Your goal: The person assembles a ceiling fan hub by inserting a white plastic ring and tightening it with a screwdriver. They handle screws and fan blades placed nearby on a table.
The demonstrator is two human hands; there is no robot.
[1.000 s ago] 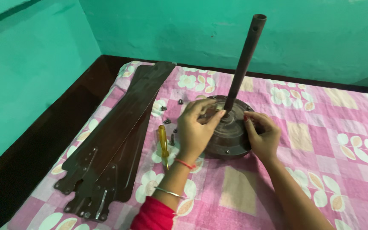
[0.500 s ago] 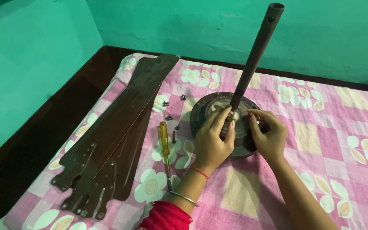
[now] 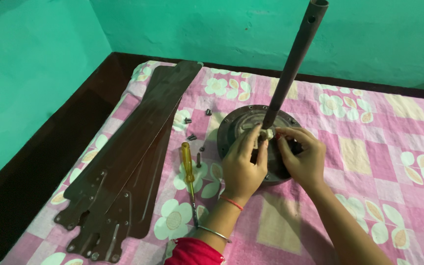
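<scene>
One round brown fan motor (image 3: 251, 122) lies on the bed's pink flowered sheet (image 3: 369, 162), with one long brown rod (image 3: 290, 64) rising tilted from its middle. At the rod's foot the left hand (image 3: 244, 164) and the right hand (image 3: 303, 157) meet, fingertips pinched on a small pale fitting (image 3: 266, 133). Just left lie one yellow-handled screwdriver (image 3: 188, 169) and about five loose screws (image 3: 191, 137). Farther left, three brown fan blades (image 3: 133, 157) lie stacked.

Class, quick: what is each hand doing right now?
Left hand: fingers curled, touching the fan motor at the rod's base.
Right hand: fingertips pinched beside that base; holding anything, cannot be told.
</scene>
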